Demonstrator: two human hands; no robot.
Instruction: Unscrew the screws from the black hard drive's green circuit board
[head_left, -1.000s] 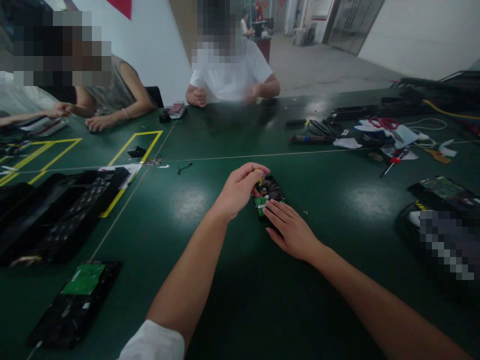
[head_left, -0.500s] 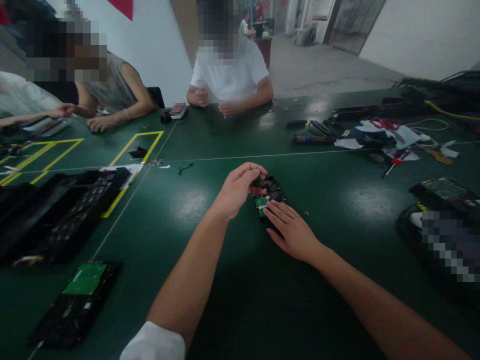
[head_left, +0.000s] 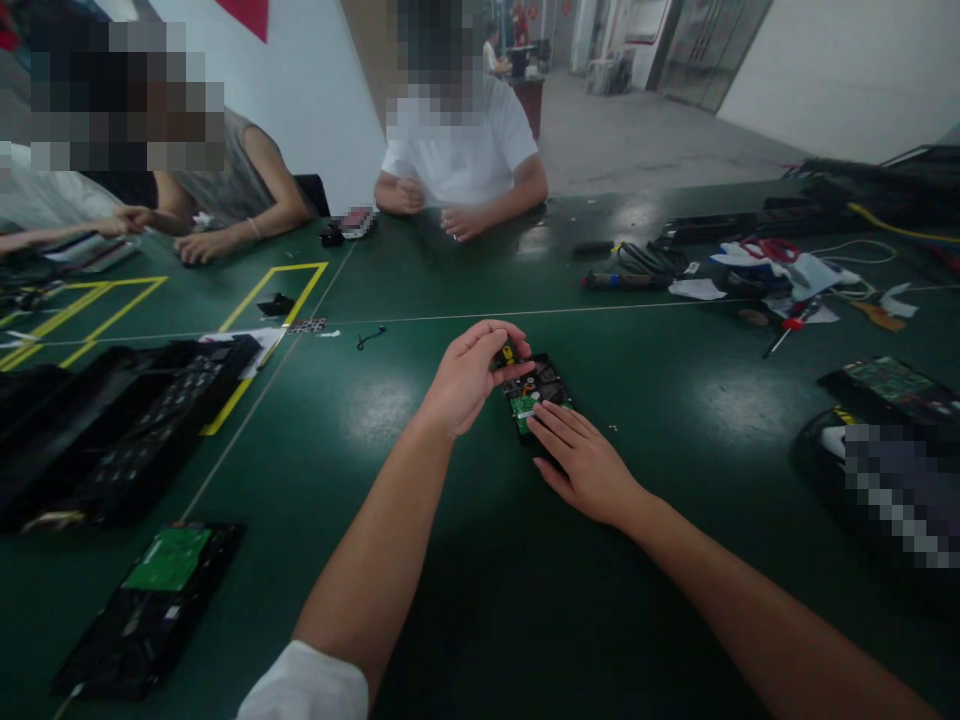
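Observation:
A small black device with a green circuit board [head_left: 523, 408] lies in front of me on the table. My left hand [head_left: 480, 372] is over its far left part, with thumb and fingers curled round a short yellow-and-black screwdriver [head_left: 508, 354]. The tool's tip is hidden from me. My right hand [head_left: 581, 455] rests its outstretched fingers flat on the near right part of the device, partly covering the board. A few tiny screw-like bits [head_left: 613, 428] lie just right of the device.
A similar black unit with a green board [head_left: 169, 560] lies at the near left, beside a large black housing [head_left: 127, 430]. To the right are a red-handled screwdriver [head_left: 793, 325], cables and another circuit board [head_left: 889, 385]. Co-workers sit across the green table [head_left: 450, 620].
My left hand has shifted slightly left and turned, so more of the yellow screwdriver shows. My right hand stays in place on the device.

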